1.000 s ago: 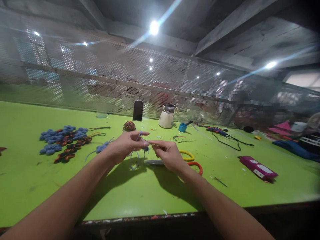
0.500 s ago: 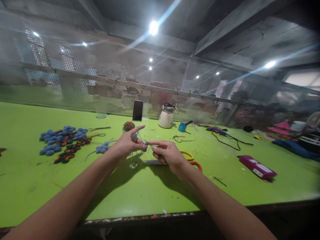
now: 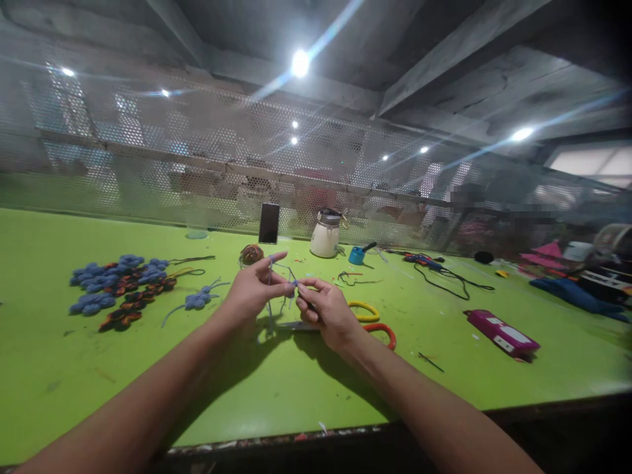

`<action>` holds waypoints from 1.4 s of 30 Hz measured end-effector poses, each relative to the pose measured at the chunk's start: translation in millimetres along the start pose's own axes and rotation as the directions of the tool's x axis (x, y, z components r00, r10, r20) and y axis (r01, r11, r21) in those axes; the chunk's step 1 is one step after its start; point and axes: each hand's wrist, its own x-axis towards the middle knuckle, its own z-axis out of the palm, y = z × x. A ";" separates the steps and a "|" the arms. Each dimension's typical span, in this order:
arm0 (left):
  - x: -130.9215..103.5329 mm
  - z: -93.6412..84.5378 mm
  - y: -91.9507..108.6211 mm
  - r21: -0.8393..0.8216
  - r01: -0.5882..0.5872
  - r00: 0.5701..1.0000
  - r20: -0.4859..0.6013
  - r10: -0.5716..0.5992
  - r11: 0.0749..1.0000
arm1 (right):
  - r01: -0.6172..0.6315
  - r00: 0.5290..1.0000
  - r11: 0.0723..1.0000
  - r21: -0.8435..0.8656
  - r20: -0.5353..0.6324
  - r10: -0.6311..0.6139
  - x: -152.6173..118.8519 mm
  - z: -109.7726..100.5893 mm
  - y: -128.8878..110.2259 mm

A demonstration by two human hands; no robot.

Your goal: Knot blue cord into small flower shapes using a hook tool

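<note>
My left hand (image 3: 257, 287) pinches a small blue yarn piece (image 3: 295, 284) between thumb and fingers. Its index finger is raised, with blue yarn (image 3: 281, 266) stretched over it and strands hanging below. Meeting it at the piece, my right hand (image 3: 320, 306) is closed in a pencil-like grip on what looks like a crochet hook, mostly hidden by the fingers. Scissors (image 3: 379, 328) with yellow and red handles lie under the right hand. Left of the hands rest a blue yarn flower (image 3: 198, 298) with loose tails and a pile of blue and dark multicoloured yarn flowers (image 3: 121, 280).
Behind the hands are a multicoloured yarn ball (image 3: 251, 254), an upright phone (image 3: 269, 224), a cream jug (image 3: 326, 238) and a blue pot (image 3: 356, 255). To the right lie a corded tool (image 3: 424, 262) and a magenta box (image 3: 502, 334) on the green table (image 3: 276, 395).
The view has shifted slightly. The right hand's fingers have curled in closer, and the yarn between the hands lies differently. Both hands stay together at the blue piece.
</note>
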 end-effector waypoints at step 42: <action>-3.6 -18.4 21.8 -0.223 0.191 0.966 0.215 -0.142 0.956 | 0.528 0.837 0.515 -0.676 0.308 -0.453 -3.0 -26.4 -33.7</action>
